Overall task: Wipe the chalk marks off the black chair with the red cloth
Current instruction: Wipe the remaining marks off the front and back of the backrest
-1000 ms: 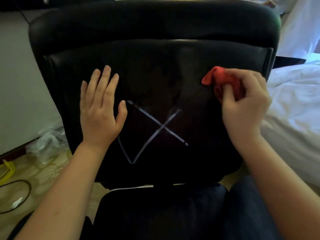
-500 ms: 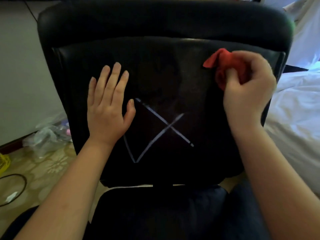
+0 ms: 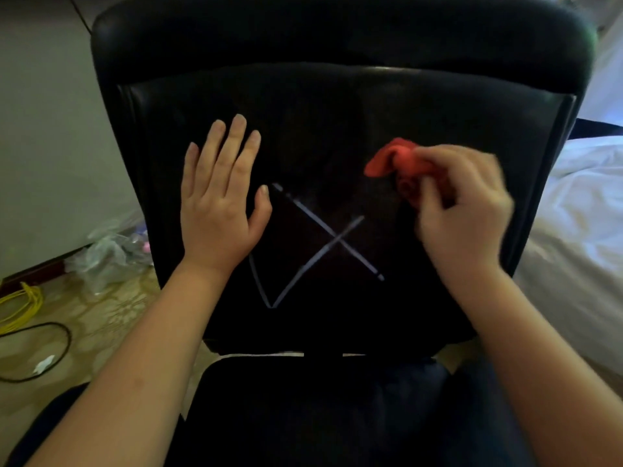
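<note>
On the chair point(image 3: 337, 106) back: left hand point(image 3: 219, 210) flat, fingers straight, bracing; right hand point(image 3: 462, 210) grips bunched red cloth point(image 3: 394, 161) above chalk marks point(image 3: 323, 244); small wad risks smearing chalk.

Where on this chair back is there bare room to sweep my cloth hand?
Free: the chair back above both hands, below the top cushion, and the strip under the chalk marks, above the seat. Crowded: left hand flat against the marks' left side; right hand with red cloth at upper right.
</note>
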